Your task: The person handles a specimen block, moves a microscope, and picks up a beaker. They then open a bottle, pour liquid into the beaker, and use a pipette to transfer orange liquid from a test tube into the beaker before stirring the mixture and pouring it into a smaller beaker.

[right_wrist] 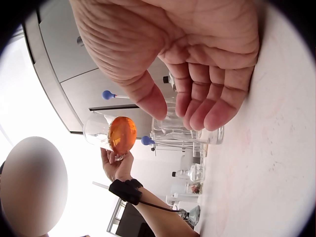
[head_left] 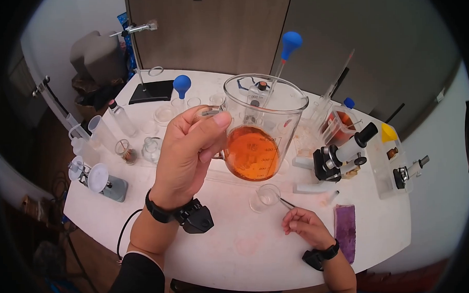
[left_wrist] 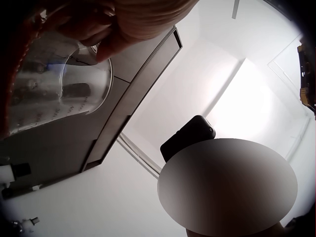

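Observation:
My left hand [head_left: 190, 148] grips the handle of a large graduated glass beaker [head_left: 267, 122] and holds it above the table. Orange liquid [head_left: 251, 159] lies in its lower part. The right wrist view shows the beaker raised and tilted beyond my right hand [right_wrist: 197, 84]. That hand is low at the tabletop, fingers loosely bent, with a gap between thumb and forefinger and nothing showing in the palm. Near its fingertips stands a small glass beaker [head_left: 262, 200]. A thin dark rod [head_left: 286, 202] shows between fingers and small beaker, its near end hidden.
A microscope [head_left: 343, 155], a purple cloth [head_left: 344, 233] and a clear plastic bin [head_left: 380, 177] are at the right. Leftward are a balance scale [head_left: 104, 182], a bottle [head_left: 121, 119] and a stand [head_left: 144, 90]. Blue-bulbed pipettes rise behind; a cabinet [head_left: 205, 34] backs the table [head_left: 222, 250].

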`<state>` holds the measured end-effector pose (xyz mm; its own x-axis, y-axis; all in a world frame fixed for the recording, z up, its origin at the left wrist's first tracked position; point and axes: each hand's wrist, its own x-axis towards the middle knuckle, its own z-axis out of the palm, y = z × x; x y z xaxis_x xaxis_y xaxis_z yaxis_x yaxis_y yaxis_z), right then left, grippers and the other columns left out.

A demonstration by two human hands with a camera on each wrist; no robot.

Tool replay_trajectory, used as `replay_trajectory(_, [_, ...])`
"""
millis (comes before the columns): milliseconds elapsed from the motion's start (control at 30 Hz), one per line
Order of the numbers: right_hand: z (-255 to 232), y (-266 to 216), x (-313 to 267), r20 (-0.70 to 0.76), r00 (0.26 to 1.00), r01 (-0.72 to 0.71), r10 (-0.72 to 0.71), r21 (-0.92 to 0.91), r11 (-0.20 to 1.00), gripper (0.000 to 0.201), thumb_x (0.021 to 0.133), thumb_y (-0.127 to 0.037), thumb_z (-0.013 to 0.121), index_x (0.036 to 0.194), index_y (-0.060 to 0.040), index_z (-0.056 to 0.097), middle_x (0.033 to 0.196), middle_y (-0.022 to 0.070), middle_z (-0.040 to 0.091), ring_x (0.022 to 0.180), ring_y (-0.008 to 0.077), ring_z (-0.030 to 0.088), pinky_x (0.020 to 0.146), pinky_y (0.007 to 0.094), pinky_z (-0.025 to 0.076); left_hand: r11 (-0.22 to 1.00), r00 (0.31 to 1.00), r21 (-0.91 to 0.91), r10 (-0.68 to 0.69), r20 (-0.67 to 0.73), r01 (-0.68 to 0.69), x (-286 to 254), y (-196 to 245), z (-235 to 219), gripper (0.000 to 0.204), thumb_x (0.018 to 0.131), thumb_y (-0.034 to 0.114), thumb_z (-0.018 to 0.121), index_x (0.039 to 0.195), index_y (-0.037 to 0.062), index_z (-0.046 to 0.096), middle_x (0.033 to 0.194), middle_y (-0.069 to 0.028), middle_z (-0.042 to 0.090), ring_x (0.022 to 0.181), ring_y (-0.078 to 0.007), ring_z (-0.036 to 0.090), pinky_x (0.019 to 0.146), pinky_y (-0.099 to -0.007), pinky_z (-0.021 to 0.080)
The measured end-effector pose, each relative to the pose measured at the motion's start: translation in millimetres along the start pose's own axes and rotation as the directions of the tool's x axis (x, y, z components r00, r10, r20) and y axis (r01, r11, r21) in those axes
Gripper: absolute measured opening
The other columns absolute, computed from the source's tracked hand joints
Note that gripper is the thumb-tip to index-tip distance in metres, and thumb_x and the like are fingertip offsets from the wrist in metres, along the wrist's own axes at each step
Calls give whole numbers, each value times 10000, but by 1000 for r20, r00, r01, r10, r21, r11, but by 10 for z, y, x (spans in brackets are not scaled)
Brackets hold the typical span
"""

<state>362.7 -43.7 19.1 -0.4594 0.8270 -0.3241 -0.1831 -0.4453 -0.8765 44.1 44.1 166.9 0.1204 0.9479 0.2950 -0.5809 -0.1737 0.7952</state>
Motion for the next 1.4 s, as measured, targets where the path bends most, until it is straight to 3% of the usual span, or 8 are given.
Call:
replay_trajectory(500, [-18, 6, -12, 30, 1000, -3, 4, -16, 1000, 151, 925, -72, 608, 1058, -1, 596, 1025, 75, 636, 915, 141, 605, 851, 300, 496, 993, 999, 115, -29, -26, 32, 3, -6, 28, 302, 917, 192, 648, 715, 139, 430, 590, 80, 340, 514, -38, 291, 559, -233, 282])
replay_trajectory(833, [25, -31, -27, 12, 1000, 4, -3, -79, 997, 153, 919, -72, 596, 1056, -4, 592, 987, 63, 630, 894, 151, 605, 837, 307, 489, 944, 1000, 330, 17, 13, -20, -16, 89, -62, 344, 892, 167, 657, 684, 148, 384, 611, 76, 325, 545, -55, 263, 533, -242, 242])
replay_trajectory(1033, [10, -32, -19, 33, 999, 13, -11, -63, 998, 138, 929, -88, 609, 1045, -13, 602, 982, 46, 639, 896, 112, 597, 832, 278, 491, 879, 999, 474, 27, 35, -41, -37, 80, -82, 375, 890, 153, 642, 671, 149, 338, 622, 75, 320, 561, -50, 251, 527, -237, 231])
replay_trajectory(1400, [-2, -34, -29, 42, 999, 21, -18, -68, 997, 139, 930, -105, 617, 1040, -22, 602, 977, 49, 649, 875, 119, 616, 823, 286, 507, 894, 999, 447, -45, 7, 37, -103, 13, -124, 426, 887, 131, 651, 623, 140, 317, 602, 80, 330, 553, -30, 228, 505, -237, 171])
